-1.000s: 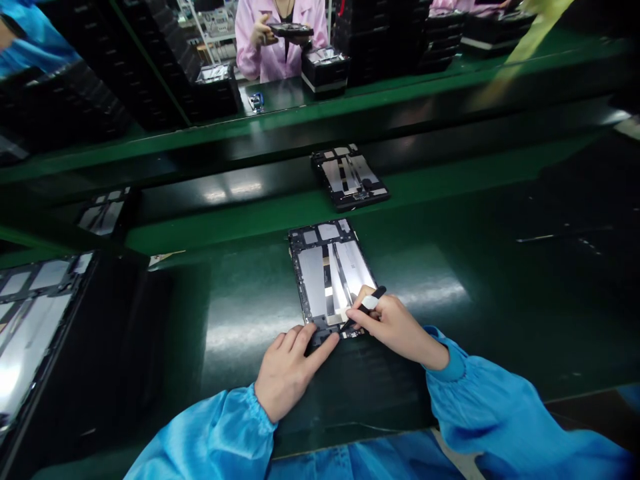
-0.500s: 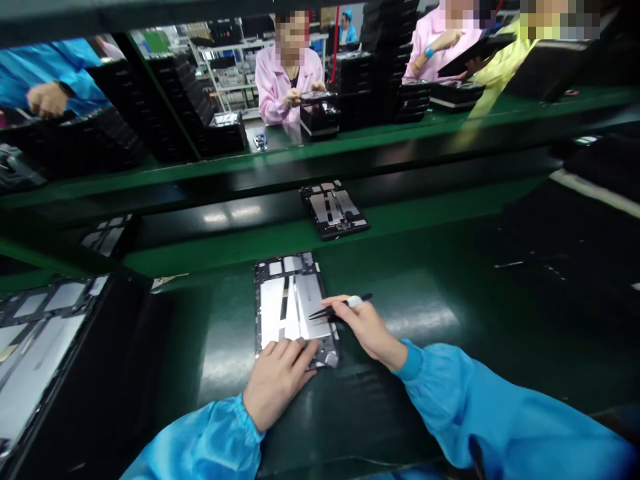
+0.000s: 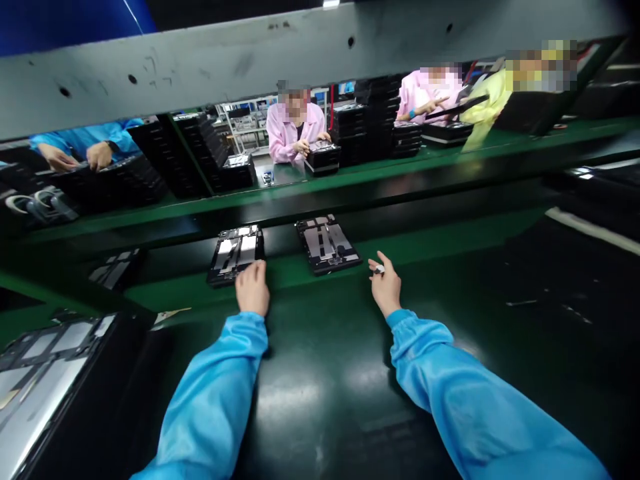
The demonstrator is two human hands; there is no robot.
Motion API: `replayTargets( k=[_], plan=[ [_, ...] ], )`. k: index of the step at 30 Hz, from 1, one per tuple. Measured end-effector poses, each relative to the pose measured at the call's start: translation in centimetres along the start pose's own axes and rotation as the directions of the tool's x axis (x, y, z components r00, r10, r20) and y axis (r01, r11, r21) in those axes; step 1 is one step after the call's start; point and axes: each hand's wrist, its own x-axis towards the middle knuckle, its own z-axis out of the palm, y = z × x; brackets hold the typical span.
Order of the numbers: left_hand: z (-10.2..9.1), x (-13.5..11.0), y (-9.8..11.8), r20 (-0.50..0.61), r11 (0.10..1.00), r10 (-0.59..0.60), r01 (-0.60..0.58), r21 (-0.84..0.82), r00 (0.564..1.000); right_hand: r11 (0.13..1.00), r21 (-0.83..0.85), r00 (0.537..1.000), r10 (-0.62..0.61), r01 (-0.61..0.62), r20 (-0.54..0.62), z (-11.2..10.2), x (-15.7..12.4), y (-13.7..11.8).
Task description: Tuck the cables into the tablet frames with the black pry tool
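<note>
Both my arms in blue sleeves reach forward over the dark green bench. My left hand [image 3: 253,288] rests at the near edge of an open tablet frame [image 3: 236,253] lying on the conveyor belt; its fingers are curled at that edge. A second tablet frame [image 3: 327,242] lies on the belt just to the right. My right hand [image 3: 385,285] hovers near that second frame's right corner, closed on a thin black tool with a white grip [image 3: 379,269], one finger pointing up.
A black tray [image 3: 45,373] with more tablet frames sits at my left. Another frame [image 3: 116,268] lies further left on the belt. Across the line, people in pink, yellow and blue coats work among stacks of black trays [image 3: 200,157]. A grey beam [image 3: 300,47] crosses overhead.
The tablet frame that lay on the bench under my hands has been pushed forward onto the belt by my left hand. My right hand lifted off it with the tool. My head tilted up.
</note>
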Motion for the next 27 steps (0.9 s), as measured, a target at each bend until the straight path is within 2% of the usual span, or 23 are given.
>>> replayTargets(
  k=[3,5,7,9,11,13,16,19,22,24,27],
  plan=[
    [2.6,0.1,4.4,0.069,0.987,0.103,-0.094,-0.127,0.992,0.997,-0.071,1.0,0.002,-0.004,-0.029,1.9,1.9,-0.6],
    [3.9,0.3,6.7,0.094,0.973,0.125,-0.103,-0.206,0.988,0.996,-0.089,0.999,0.003,-0.006,-0.034,3.3,2.6,-1.3],
    [4.3,0.6,7.8,0.097,0.958,0.104,-0.073,-0.279,0.99,0.997,-0.082,0.999,0.001,-0.004,-0.042,3.9,2.6,-2.0],
    [3.8,0.2,7.6,0.094,0.937,0.061,-0.025,-0.349,0.994,0.998,-0.053,1.0,-0.015,0.014,-0.024,3.4,1.7,-2.2],
    [2.6,-1.4,6.7,0.112,0.909,0.035,0.015,-0.416,0.993,0.999,-0.009,0.998,-0.042,0.043,0.055,1.8,-0.4,-2.0],
    [1.0,-4.6,5.6,0.159,0.877,0.05,0.033,-0.48,0.986,0.997,0.039,0.978,-0.074,0.068,0.193,-0.6,-3.4,-1.4],
    [-2.2,-11.3,4.6,0.235,0.824,0.125,0.031,-0.565,0.964,0.995,0.078,0.909,-0.094,0.068,0.407,-4.9,-8.7,-0.8],
    [-5.4,-17.8,4.8,0.282,0.774,0.184,0.038,-0.633,0.942,0.994,0.045,0.797,-0.105,0.097,0.594,-8.5,-13.6,-0.9],
    [-7.7,-21.3,5.5,0.313,0.773,0.16,0.078,-0.629,0.936,0.993,-0.052,0.817,-0.056,0.105,0.574,-10.2,-16.4,-1.3],
    [-8.7,-21.7,5.8,0.319,0.805,0.158,0.065,-0.59,0.934,0.991,-0.083,0.836,-0.039,0.101,0.548,-10.5,-17.1,-1.6],
    [-9.7,-21.0,5.9,0.314,0.847,0.203,-0.006,-0.531,0.928,0.991,-0.079,0.854,-0.054,0.11,0.518,-10.6,-17.5,-2.2]
  ],
)
